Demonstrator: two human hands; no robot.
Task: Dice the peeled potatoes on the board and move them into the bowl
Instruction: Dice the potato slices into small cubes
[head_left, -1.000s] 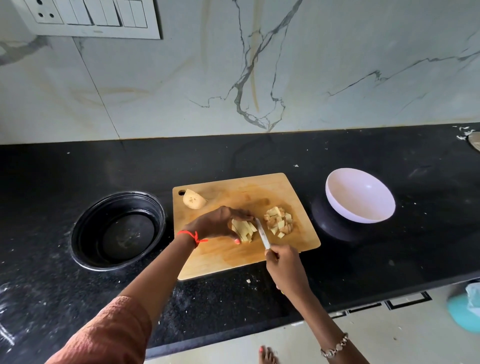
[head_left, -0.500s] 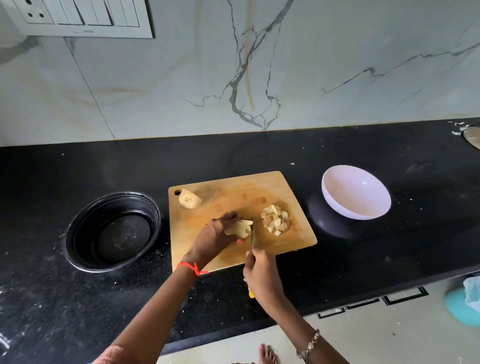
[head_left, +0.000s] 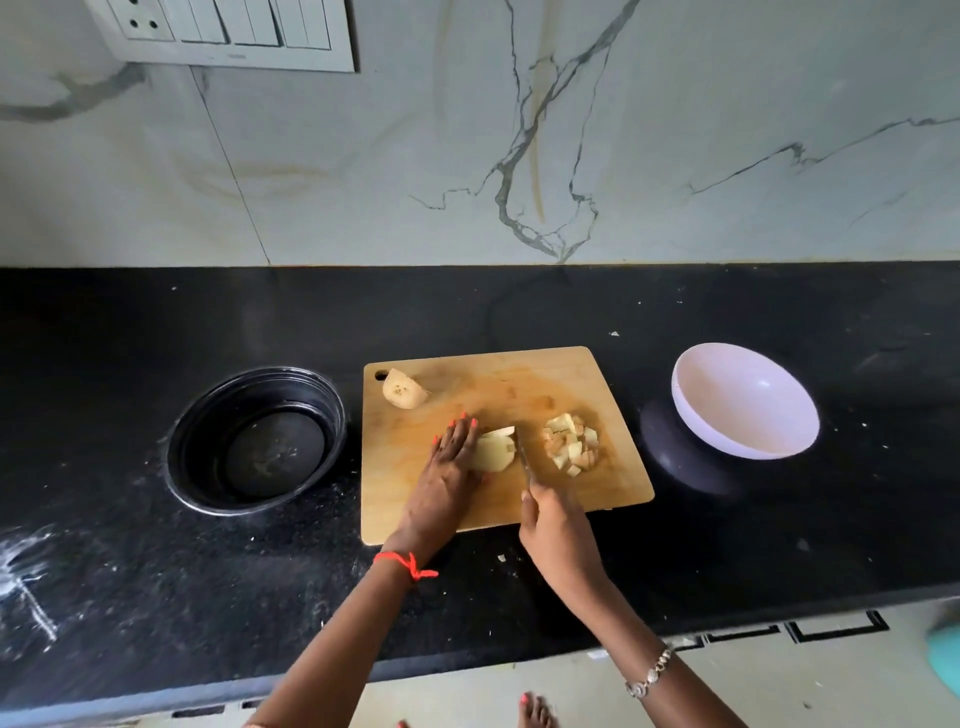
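- The left hand (head_left: 447, 478) lies on the cutting board (head_left: 493, 374), its fingers (head_left: 457, 434) stretched out nearly straight and pressing a partly cut potato piece (head_left: 493, 452) just right of the fingertips.
- The right hand (head_left: 556, 535) has its fingers wrapped round the handle of one knife (head_left: 524, 457). The blade points away from the knuckles and stands at the piece's right edge.
- One pile of diced potato (head_left: 571, 449) sits just past the blade, between the knife and the white bowl (head_left: 743, 400).
- One potato half (head_left: 402, 389) rests beyond the left fingertips, at the board's far corner.
- There are two bowls. The white one sits tilted on the black counter (head_left: 519, 312), well right of the right hand, and a black bowl (head_left: 257, 441) sits left of the left hand.
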